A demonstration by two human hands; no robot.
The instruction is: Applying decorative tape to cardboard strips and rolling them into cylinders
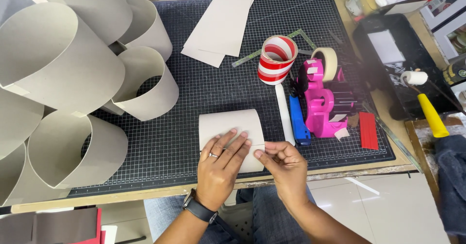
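Both hands work at the counter's near edge: left hand (221,164) lies flat, fingers spread, pressing a curved grey card piece (232,127) onto the cutting mat (194,93); right hand (285,164) pinches the card's right edge. Pink tape dispenser (323,103) stands just right.

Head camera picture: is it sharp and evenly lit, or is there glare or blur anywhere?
Head view: sharp on the left hand, right hand and the curved card piece they press; soft, even light with faint shadows on the cutting mat; slight sheen on the pale floor; the card rings at the left edge bulge from wide-angle distortion.
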